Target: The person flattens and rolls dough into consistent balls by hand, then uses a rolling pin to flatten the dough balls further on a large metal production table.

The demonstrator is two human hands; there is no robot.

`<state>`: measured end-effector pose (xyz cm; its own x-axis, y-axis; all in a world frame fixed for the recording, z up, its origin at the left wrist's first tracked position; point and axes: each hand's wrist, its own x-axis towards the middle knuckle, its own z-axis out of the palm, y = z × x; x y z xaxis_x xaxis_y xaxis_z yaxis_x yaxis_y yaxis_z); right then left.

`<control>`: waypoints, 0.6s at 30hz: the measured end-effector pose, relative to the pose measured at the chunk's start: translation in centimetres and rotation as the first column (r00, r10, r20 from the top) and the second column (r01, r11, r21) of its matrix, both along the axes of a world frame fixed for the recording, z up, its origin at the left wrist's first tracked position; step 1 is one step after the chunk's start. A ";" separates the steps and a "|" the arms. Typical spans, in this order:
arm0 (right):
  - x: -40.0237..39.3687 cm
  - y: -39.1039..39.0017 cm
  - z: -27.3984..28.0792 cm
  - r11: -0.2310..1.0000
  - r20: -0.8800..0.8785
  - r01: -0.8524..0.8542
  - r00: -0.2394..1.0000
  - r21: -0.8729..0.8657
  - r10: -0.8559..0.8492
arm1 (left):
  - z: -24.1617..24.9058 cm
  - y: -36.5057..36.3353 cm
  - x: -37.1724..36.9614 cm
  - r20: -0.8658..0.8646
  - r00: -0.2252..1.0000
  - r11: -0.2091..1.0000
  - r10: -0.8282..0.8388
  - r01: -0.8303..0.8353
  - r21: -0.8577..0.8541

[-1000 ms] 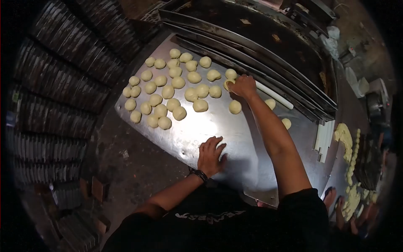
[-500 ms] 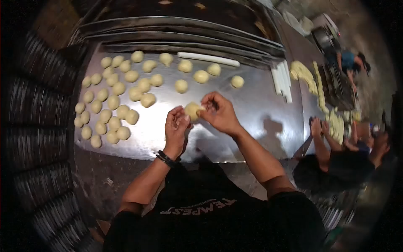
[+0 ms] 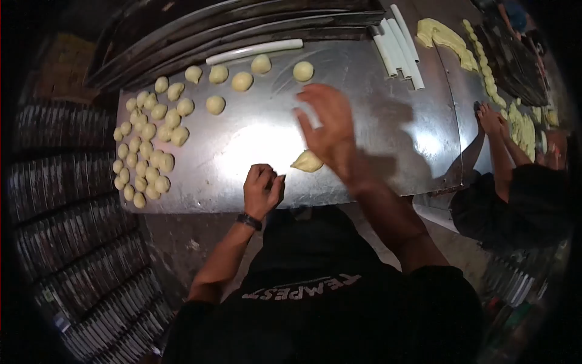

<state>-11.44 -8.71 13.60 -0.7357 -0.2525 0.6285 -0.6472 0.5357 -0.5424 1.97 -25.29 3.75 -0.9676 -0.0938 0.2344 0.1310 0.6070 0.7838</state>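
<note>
A pointed, folded piece of dough lies on the metal table, just beneath the wrist of my right hand. My right hand is raised over the table, its fingers spread and a little blurred, with nothing in them; its fingertips are near a single dough ball. Close to the table's front edge, my left hand has its fingers curled in, left of the pointed dough and apart from it. Whether it holds anything is hidden. Several round dough balls are grouped at the left of the table.
White tubes lie along the back and at the back right. Dark metal trays stand behind. On the right are dough strips and a co-worker's hands. Racks line the left side.
Both hands have let go of the dough, which now rests on the table. My right hand has opened and risen over it; my left has curled. The view has shifted.
</note>
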 end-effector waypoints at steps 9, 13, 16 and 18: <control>1.9 -4.0 -10.8 0.991 0.312 -0.126 0.944 0.046 0.106 | 1.9 -0.3 0.4 -0.029 0.970 0.945 -0.243 0.230 -0.234; 0.9 0.7 -12.9 0.454 0.544 0.422 0.820 -0.785 0.178 | 1.3 0.3 0.2 0.234 0.870 0.725 -0.434 0.492 -0.482; -1.8 4.5 -9.7 0.416 0.766 0.670 0.385 -0.616 0.514 | 1.4 0.0 0.9 0.283 0.874 0.717 -0.395 0.486 -0.501; -5.4 4.0 -9.2 0.855 0.839 0.243 0.436 -0.459 0.326 | -0.1 -0.3 1.2 0.262 0.866 0.721 -0.425 0.499 -0.481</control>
